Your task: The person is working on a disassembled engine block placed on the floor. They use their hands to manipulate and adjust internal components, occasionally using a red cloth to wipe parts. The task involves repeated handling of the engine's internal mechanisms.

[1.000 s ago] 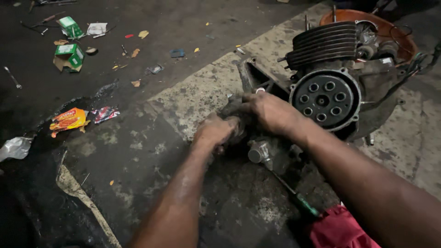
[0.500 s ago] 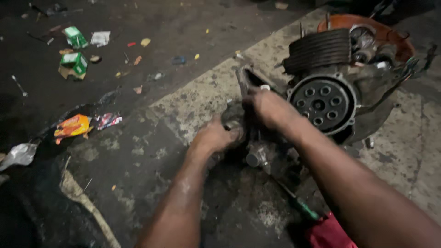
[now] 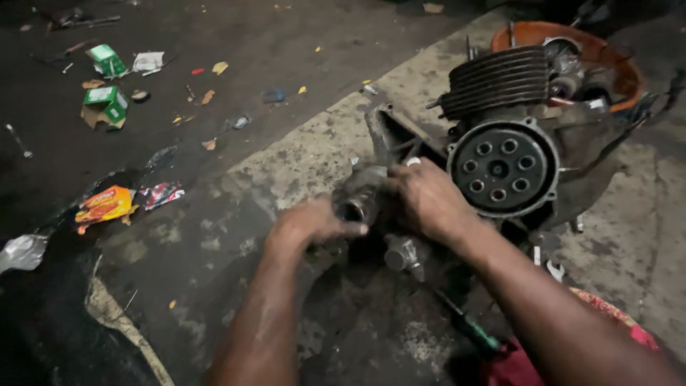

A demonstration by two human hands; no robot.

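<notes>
A greasy motorcycle engine (image 3: 532,136) with black cooling fins and a round clutch plate (image 3: 502,169) lies on the concrete floor. Both my hands rest on a small round metal part (image 3: 359,199) at the engine's left end. My left hand (image 3: 309,224) presses against its open end with a finger laid across it. My right hand (image 3: 427,200) grips the part from the right side. A short metal cylinder (image 3: 401,251) stands just below my right hand.
A green-handled screwdriver (image 3: 468,329) lies beside my right forearm, near a red cloth (image 3: 522,364). An orange basin (image 3: 572,46) sits behind the engine. Green boxes (image 3: 105,100), wrappers (image 3: 107,204) and scraps litter the dark floor at the left.
Both hands stay on the metal part; my left hand has shifted slightly so a finger lies across its open end. The view has drifted a little.
</notes>
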